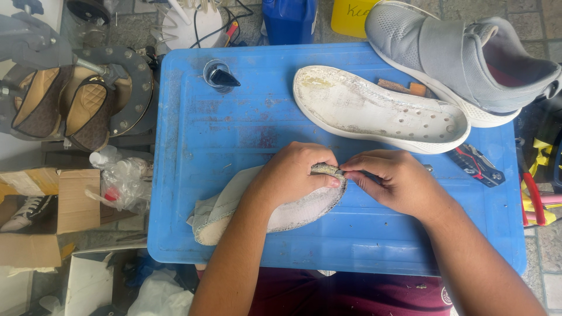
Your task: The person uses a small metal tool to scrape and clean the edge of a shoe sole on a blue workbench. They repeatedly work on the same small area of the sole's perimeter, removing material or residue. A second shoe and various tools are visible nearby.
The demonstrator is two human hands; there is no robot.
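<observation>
shoe upper (281, 205), grey and flattened, is laid on the blue tray (234, 134) in the lower middle of the frame, with its heel end pointed to the lower left. its front edge is lifted and held between both hands at the centre of the frame. the left hand (293, 172) is placed over the upper, and its fingers are curled and pressed together on the raised edge. the right hand (395, 181) is brought against it from the right side, and the same edge is pinched between thumb and forefinger; the two hands are touching there. something dark and thin is seen under the right fingers, but what it is cannot be told.

a detached white sole (377, 111) is laid above the hands, inner side up. a whole grey shoe (468, 55) is seen in the upper right corner, partly over the tray rim. red-handled pliers (477, 164) are laid just right of the sole. a small glass jar (218, 75) is standing in the upper left part of the tray.
</observation>
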